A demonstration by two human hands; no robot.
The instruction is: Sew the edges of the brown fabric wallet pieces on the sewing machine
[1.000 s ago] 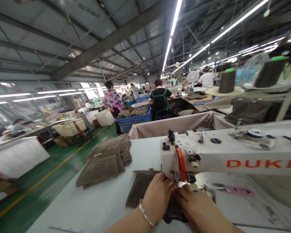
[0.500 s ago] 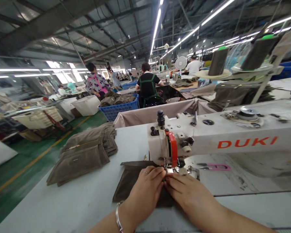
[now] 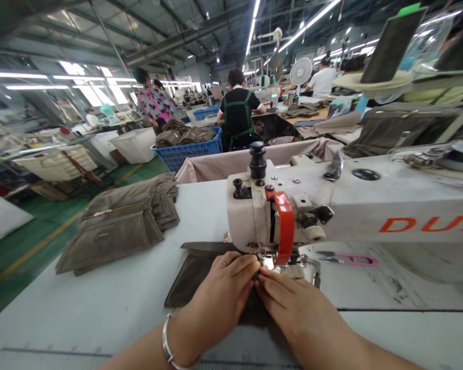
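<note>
Under the head of a white sewing machine lies a dark olive-brown fabric piece, flat on the pale table. My left hand, with a ring and a silver bangle, presses its closed fingers onto the fabric just left of the presser foot. My right hand grips the same fabric from the right, and the fingertips of both hands nearly meet in front of the needle area. The fabric edge between them is mostly hidden by my fingers. A red guard stands before the needle.
Pink-handled thread snips lie on the machine bed. To the left is a stack of brown sewn pieces with zips. Behind the machine hang a pink cloth-lined bin and a blue crate. Co-workers sit or stand beyond.
My viewpoint has moved nearer the machine, so it looks larger. Both hands remain on the fabric beside the presser foot, with little visible shift of the fabric.
</note>
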